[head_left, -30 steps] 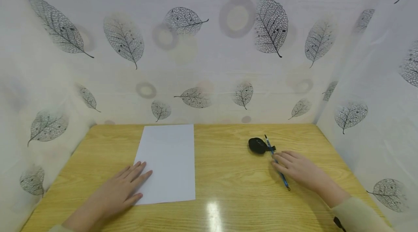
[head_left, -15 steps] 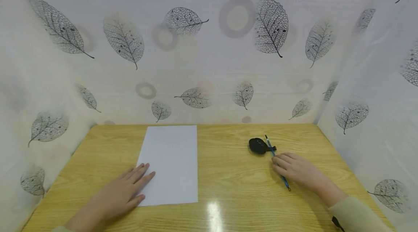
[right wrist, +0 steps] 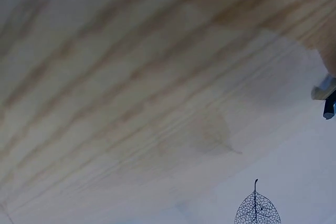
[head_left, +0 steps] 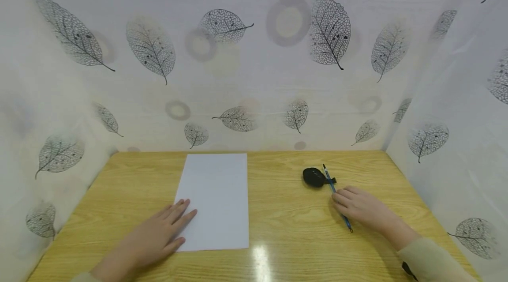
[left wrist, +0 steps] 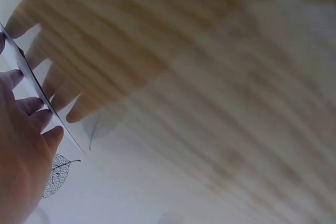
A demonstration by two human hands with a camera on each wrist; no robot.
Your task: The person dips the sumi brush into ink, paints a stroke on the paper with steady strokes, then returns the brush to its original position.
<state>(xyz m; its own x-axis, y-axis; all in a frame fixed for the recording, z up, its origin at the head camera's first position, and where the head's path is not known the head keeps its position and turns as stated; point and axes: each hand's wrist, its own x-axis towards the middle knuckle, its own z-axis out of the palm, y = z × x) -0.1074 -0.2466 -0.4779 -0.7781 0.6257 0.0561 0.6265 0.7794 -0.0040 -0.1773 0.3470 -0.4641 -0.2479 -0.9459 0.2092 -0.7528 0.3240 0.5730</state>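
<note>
A plain white sheet of paper lies on the wooden table, left of the middle. My left hand rests on its left edge, fingers spread and straight. In the left wrist view, the fingers of my left hand lie over the thin edge of the paper. At the right, my right hand has its fingers curled over a slim blue brush with a dark tip and a small end loop; its thumb is hidden. The brush lies slanted across the narrow end of a rounded black object.
The pale wooden table runs back to a white leaf-patterned curtain, which also closes both sides. In the right wrist view, a small dark piece shows at the right edge, too cut off to identify.
My left hand and the paper have slid to the right together. The fingers of my right hand have curled slightly more over the brush, which stays in place.
</note>
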